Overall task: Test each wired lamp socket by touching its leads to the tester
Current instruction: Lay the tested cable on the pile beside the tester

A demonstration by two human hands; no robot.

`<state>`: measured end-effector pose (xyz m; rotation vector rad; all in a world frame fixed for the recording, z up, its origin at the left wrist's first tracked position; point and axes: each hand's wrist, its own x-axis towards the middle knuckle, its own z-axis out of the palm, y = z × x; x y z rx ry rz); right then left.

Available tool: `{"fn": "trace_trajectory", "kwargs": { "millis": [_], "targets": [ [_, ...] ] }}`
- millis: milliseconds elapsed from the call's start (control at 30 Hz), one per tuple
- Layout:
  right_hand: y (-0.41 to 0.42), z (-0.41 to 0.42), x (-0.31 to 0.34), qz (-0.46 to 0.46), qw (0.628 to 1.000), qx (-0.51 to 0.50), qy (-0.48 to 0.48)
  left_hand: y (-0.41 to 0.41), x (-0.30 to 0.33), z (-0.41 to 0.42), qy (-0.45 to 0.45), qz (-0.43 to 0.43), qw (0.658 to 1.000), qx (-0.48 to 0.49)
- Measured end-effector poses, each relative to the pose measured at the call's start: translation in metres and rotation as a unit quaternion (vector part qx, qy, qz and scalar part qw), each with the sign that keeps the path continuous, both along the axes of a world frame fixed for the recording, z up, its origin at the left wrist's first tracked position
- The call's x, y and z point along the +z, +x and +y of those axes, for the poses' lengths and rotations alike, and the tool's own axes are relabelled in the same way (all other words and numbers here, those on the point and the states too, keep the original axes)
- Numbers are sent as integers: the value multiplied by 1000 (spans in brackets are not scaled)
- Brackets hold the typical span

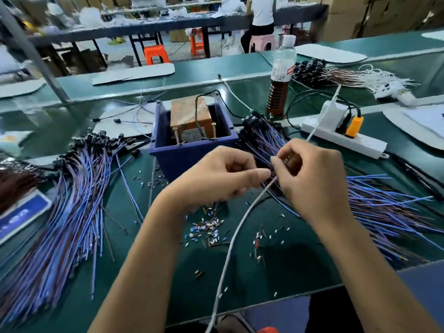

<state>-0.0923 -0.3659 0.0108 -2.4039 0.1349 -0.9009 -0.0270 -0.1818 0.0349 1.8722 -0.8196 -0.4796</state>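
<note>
The tester (pixel 192 121), an orange transformer block with two upright screws, sits in a blue plastic box (pixel 189 152) at mid-table. A bundle of black lamp sockets with blue and brown leads (pixel 262 133) lies just right of the box. My left hand (pixel 216 176) and my right hand (pixel 310 174) meet in front of the box, both pinching thin leads from that bundle between thumb and fingers. A second large heap of wired sockets (pixel 72 200) spreads across the left side. More leads (pixel 384 207) fan out to the right.
A white cable (pixel 230 243) runs from under my hands toward me. Cut insulation bits (pixel 209 229) litter the green mat. A white power strip (pixel 343 138) with plugs lies right of the box, a drink bottle (pixel 281 75) behind it. Another person sits at a far bench.
</note>
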Motion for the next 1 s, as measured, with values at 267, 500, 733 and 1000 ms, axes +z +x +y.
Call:
{"fn": "trace_trajectory", "kwargs": {
  "millis": [267, 500, 733, 1000],
  "targets": [
    [26, 157, -20, 121, 948, 276, -106, 36, -41, 149, 56, -205, 851, 480],
    [84, 250, -30, 262, 931, 235, -92, 60, -78, 196, 392, -238, 698, 551],
    [106, 267, -37, 317, 914, 205, -150, 68, -81, 193, 399, -217, 677, 579],
    [125, 260, -38, 329, 910, 207, 142, 69, -78, 185, 285, -228, 707, 606]
  ]
}}
